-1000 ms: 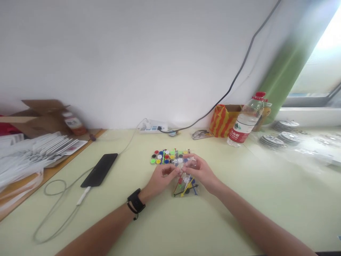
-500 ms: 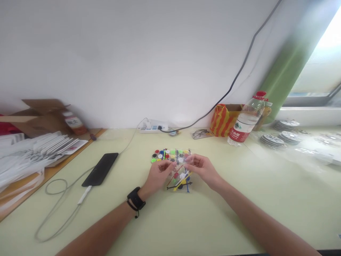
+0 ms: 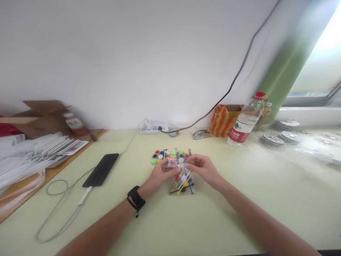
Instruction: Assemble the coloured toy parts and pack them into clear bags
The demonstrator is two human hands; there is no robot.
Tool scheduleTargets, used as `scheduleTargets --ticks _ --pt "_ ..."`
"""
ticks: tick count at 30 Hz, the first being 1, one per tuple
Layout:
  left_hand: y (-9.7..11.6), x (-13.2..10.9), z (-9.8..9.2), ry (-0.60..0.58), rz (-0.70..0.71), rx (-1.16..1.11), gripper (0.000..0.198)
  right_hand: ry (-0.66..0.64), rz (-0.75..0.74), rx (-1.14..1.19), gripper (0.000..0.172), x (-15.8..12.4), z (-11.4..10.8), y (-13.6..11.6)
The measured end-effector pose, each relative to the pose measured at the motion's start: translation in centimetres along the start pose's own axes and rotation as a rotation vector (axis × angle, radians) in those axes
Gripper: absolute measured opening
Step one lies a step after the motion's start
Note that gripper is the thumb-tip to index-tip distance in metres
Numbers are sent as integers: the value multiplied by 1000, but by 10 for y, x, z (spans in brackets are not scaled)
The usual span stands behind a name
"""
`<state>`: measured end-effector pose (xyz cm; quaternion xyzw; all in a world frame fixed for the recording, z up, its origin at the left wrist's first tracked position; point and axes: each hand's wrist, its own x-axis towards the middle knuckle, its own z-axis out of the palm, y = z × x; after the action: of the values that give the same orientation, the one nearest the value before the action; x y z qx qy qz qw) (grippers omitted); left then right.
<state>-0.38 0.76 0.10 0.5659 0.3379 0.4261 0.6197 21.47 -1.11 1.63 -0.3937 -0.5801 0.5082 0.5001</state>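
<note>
Your left hand (image 3: 160, 174) pinches the top of the clear bag (image 3: 183, 188), just below and between your hands; whether your right hand (image 3: 205, 171), curled narrow, grips too, I can't tell. You're apparently working its mouth; next calls for light fingertips.

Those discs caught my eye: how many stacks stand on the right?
3: the back stack, the front-left stack nearest the big bottle, and the front-right stack. More may hide in the blur beyond.

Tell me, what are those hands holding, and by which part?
A clear bag of coloured pieces: the left hand and right hand pinch its upper end, farther from the person.
</note>
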Motion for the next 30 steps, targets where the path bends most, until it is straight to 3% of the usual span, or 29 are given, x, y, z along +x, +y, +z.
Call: scheduleTargets --ticks 7,14,20,27,30 --pt "-3 -3 2 18 28 145 28 -103 59 59 37 -6 11 3" --pt "2 -6 9 23 119 242 27 13 70 10 23 -8 20 5" --pt "-2 -6 9 -31 150 255 22 -15 39 25 26 -11 26 7" --pt "7 -3 2 155 165 268 25 -10 10 -41 19 -10 19 5" --pt "15 0 -1 141 143 264 27 -60 12 -18 20 -8 12 1"
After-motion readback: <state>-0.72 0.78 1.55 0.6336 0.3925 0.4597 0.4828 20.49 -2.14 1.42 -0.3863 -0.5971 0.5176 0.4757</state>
